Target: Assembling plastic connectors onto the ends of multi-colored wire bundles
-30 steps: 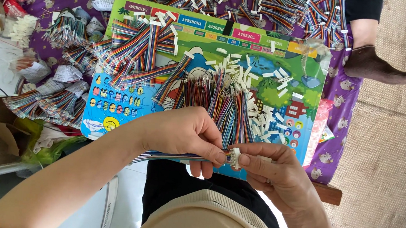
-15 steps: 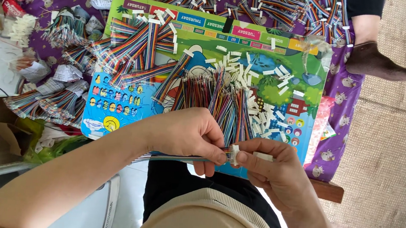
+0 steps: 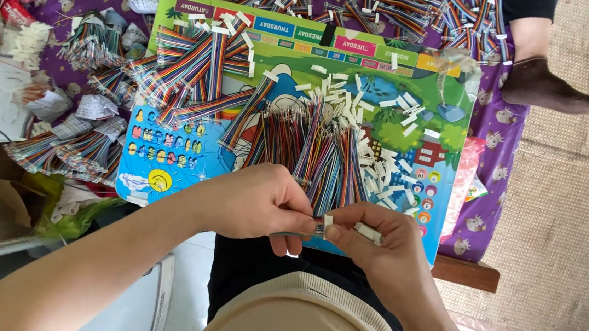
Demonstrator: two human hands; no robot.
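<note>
Where the hands meet: at the near edge of the board, low in the view, just above the person's lap.
Left hand (image 3: 262, 205): closed, thumb and fingers pinched on the end of a thin wire strip (image 3: 295, 234) that runs out under the palm.
Right hand (image 3: 373, 245): closed, fingertips pinched on a small white connector (image 3: 327, 222) held right against the wire end; a second white connector piece (image 3: 367, 232) lies across its fingers.
Contact: the two pinches touch at the connector, thumbs almost meeting.
Just beyond the hands: a fanned pile of loose coloured wires (image 3: 324, 154) lying on the board, their ends pointing toward the hands.
White housings (image 3: 380, 166): scattered over the right part of the board, beside and among the wires.
Rainbow ribbon cables (image 3: 196, 72): bundles crossing the board's upper left, more heaped along the far edge.
Board (image 3: 414, 91): bright children's picture board, green and blue, lying flat on the desk.
Desk (image 3: 496, 133): covered with a purple patterned cloth.
Left of board: bagged cable bundles (image 3: 69, 146) and folded paper slips.
Far right: another person's foot in a dark sock (image 3: 550, 88), on a woven mat.
</note>
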